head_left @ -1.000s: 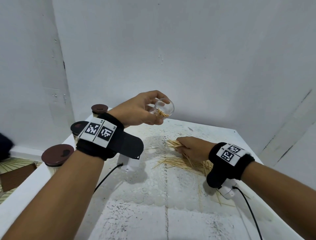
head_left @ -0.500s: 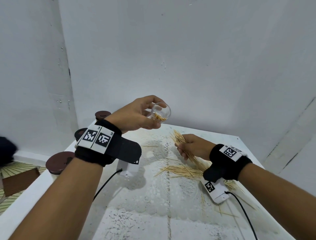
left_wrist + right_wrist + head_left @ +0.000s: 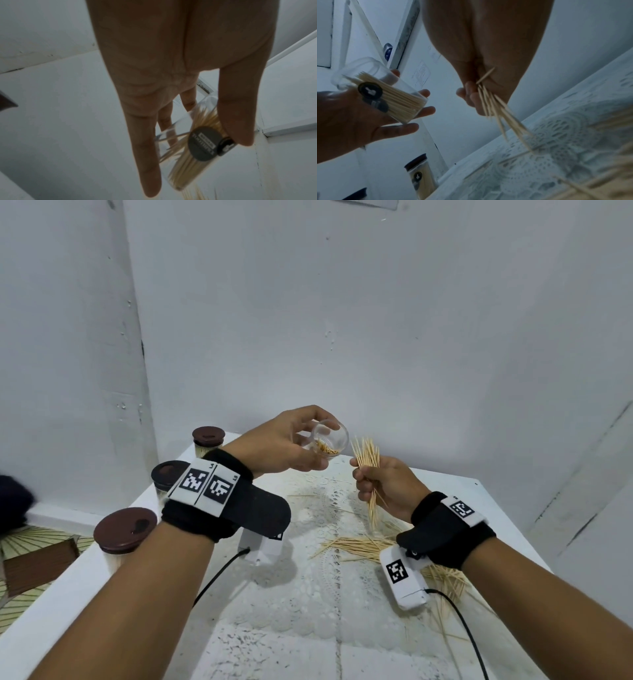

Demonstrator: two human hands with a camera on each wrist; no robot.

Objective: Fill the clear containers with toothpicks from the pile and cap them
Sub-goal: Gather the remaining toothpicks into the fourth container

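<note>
The clear cylindrical plastic container (image 3: 328, 440) is held in the air above the far part of the white bench (image 3: 479, 508), tilted on its side with its open mouth turned toward the right hand. It is partly filled with pale wooden toothpicks lying along its length, and two round dark stickers sit on its wall (image 3: 202, 143). The left hand (image 3: 284, 445) grips it, thumb on one side and fingers curled round the other; the right wrist view shows the fingertips wrapping the container's base (image 3: 388, 97).

Just beside the container's mouth, the right hand (image 3: 387, 486) is clenched round a small bundle of toothpicks (image 3: 368, 460), held nearly upright. The tips fan out above the fist, close to the container's rim but apart from it, and the lower ends stick out below the hand.

Below the right wrist, the loose pile of wooden toothpicks (image 3: 363, 546) lies scattered on a white lace doily (image 3: 325, 577) that covers the middle of the bench, with stray picks trailing toward the near right edge.

Along the bench's left edge stand three capped containers with round dark-brown lids (image 3: 125, 530), (image 3: 168, 474), (image 3: 208, 436), upright and in a row, well apart from the hands. Both wrists wear black straps with white coded tags, and a black cable runs from each wrist unit
</note>
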